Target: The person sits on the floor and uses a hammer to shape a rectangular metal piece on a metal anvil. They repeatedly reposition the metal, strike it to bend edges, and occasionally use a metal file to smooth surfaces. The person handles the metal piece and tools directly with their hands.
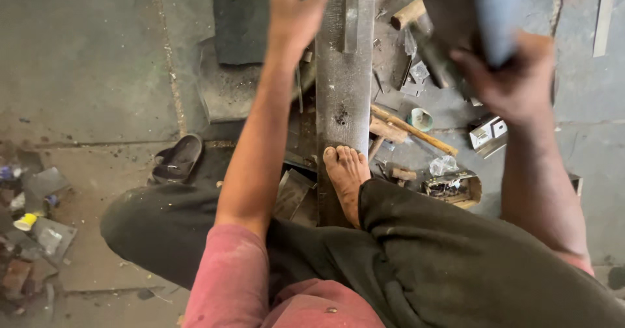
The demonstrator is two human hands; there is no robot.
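1. Grey steel, a long flat metal bar [343, 100], runs straight up the middle of the frame, its long axis pointing from the person's body toward the top edge; a bare foot [345, 178] rests on its near end, pinning it to the floor.
2. At the top centre, the left hand [296, 9] reaches along the left side of the bar; its fingers run out past the top edge, so I cannot tell whether they are clenched on anything; this hand is the one nearer the bar, just beside or touching its left edge.
3. At the upper right, the right hand [514, 77] is raised and clenched around a dark, blurred tool [475, 15] with a bluish face; it is lifted to the right of the bar and apart from it.
4. Between the bar and the right hand, scattered on the concrete floor [84, 54]: a wooden-handled hammer [413, 129], a small green cup [421, 119], a short wooden peg [408, 13], metal scraps, and an open cardboard box [452, 188] of small parts.
5. At the left of the frame lies a dark sandal [177, 160]; further left, along the edge, a heap of litter.
6. At the bottom, the person's dark trousers [456, 269] and faded red shirt [228, 282] fill the frame; both forearms stretch upward on either side of the bar.
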